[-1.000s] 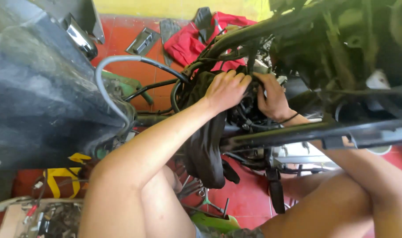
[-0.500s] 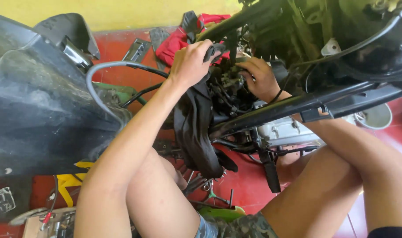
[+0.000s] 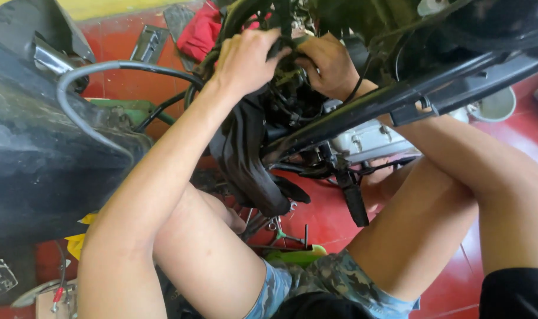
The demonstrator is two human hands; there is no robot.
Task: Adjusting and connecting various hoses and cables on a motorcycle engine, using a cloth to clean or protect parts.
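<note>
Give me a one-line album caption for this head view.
Both hands, left hand and right hand, work among black cables inside a stripped motorcycle frame.

A crumpled red cloth (image 3: pixel 199 31) is lying on the red tiled floor (image 3: pixel 328 218) at the top, just beside a flat grey metal plate (image 3: pixel 148 44). Loose steel wrenches (image 3: pixel 278 227) are resting low on the floor, and a pale round plastic bowl (image 3: pixel 498 106) is sitting at the right edge.
</note>
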